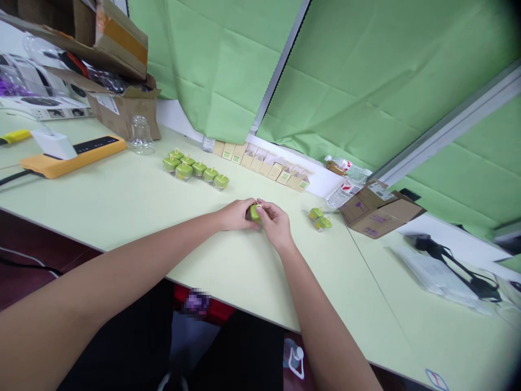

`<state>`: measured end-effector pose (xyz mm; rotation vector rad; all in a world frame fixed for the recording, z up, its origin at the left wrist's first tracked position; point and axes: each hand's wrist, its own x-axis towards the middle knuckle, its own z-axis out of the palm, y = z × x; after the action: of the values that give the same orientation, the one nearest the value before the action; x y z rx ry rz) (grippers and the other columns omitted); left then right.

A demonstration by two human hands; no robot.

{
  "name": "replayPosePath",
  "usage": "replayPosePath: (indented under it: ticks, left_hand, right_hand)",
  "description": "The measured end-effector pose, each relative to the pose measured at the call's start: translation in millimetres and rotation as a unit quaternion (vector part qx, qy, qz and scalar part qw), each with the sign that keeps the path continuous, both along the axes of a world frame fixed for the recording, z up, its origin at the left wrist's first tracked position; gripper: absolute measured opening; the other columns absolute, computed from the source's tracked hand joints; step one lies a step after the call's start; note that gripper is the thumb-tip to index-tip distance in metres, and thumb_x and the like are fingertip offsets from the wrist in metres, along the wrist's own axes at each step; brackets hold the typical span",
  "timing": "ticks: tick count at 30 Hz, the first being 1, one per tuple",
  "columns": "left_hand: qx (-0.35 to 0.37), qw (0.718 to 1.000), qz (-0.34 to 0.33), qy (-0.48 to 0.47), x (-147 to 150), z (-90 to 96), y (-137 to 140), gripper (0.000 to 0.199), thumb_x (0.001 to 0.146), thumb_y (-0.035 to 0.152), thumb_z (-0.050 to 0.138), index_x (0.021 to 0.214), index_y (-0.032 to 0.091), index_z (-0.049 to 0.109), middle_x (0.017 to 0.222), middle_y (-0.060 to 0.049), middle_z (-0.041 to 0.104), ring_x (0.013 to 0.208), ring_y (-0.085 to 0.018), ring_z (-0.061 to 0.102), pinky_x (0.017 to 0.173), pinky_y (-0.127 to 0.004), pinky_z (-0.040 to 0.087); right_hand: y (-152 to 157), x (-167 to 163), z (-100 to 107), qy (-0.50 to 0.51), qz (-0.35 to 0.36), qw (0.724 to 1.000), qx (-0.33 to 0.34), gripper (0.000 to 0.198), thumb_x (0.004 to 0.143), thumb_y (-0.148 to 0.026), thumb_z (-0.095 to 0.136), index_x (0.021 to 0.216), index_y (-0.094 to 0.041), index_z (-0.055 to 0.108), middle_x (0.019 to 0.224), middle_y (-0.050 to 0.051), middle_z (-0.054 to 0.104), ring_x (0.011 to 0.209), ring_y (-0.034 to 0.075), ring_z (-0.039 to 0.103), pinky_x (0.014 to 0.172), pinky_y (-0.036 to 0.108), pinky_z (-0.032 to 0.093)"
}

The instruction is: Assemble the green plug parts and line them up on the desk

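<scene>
Over the middle of the pale table (171,212), both my hands close around one small container with a green lid (254,212). My left hand (236,215) wraps its left side. On the other side, the thumb and fingers of my right hand (275,221) pinch at the lid, near a pale cord loop. Much of the container's body is hidden by my fingers. A group of several similar green-lidded containers (184,171) stands farther back to the left. To the right sits a smaller group of such containers (323,223).
A row of small cardboard boxes (258,162) lines the back edge. At left are an orange power strip (81,156), a clear glass vessel (141,136) and large cartons (126,108). At right stand plastic bottles (344,191), an open carton (376,212) and a black strap (459,266).
</scene>
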<state>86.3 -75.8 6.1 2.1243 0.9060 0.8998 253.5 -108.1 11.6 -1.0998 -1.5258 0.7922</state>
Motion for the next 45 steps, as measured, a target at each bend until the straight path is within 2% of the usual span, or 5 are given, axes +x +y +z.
replayPosePath:
  ticks: [6,15,29,35,45]
  left_hand:
    - [-0.009,1.0,0.003,0.004,-1,0.0,0,0.054,0.063,0.043,0.08,0.107,0.02,0.058,0.08,0.001,0.062,0.069,-0.017,0.056,0.06,-0.026,0.039]
    - [-0.013,0.999,-0.024,-0.032,-1,-0.3,-2,0.055,0.066,0.036,0.079,0.115,0.02,0.058,0.105,-0.005,0.068,0.09,-0.02,0.062,0.074,-0.028,0.045]
    - [-0.048,0.995,-0.026,-0.079,2,-0.3,-4,0.027,0.075,0.034,0.066,0.096,0.019,0.06,0.08,0.001,0.059,0.069,-0.013,0.052,0.062,-0.025,0.041]
    - [0.045,0.993,0.081,0.072,-30,22.0,4,0.023,0.068,0.035,0.066,0.084,0.021,0.058,0.078,-0.002,0.064,0.069,-0.018,0.056,0.059,-0.028,0.039]
    - [0.06,0.886,0.357,0.291,-114,49.5,38,0.025,0.067,0.036,0.063,0.085,0.019,0.062,0.096,-0.01,0.067,0.088,-0.027,0.062,0.069,-0.031,0.043]
  right_hand:
    - [-1,-6,2,0.054,-0.013,0.998,-0.021,0.026,0.079,-0.046,0.07,0.087,-0.022,0.066,0.122,0.009,0.07,0.113,0.023,0.065,0.1,0.038,0.05]
    - [5,4,-7,0.012,0.021,0.998,-0.054,0.027,0.077,-0.048,0.071,0.085,-0.023,0.068,0.115,0.007,0.072,0.11,0.022,0.066,0.1,0.037,0.049]
    - [2,7,-2,-0.049,0.0,0.998,-0.042,0.031,0.079,-0.053,0.068,0.088,-0.023,0.069,0.094,0.003,0.071,0.094,0.02,0.064,0.08,0.029,0.052]
    - [6,16,-5,-0.068,-0.046,0.996,-0.046,0.033,0.079,-0.053,0.067,0.088,-0.023,0.072,0.096,0.004,0.072,0.094,0.021,0.063,0.078,0.032,0.054]
    - [9,27,-7,-0.115,-0.1,0.987,-0.052,0.03,0.082,-0.052,0.06,0.085,-0.024,0.07,0.091,0.003,0.071,0.089,0.02,0.063,0.078,0.034,0.053]
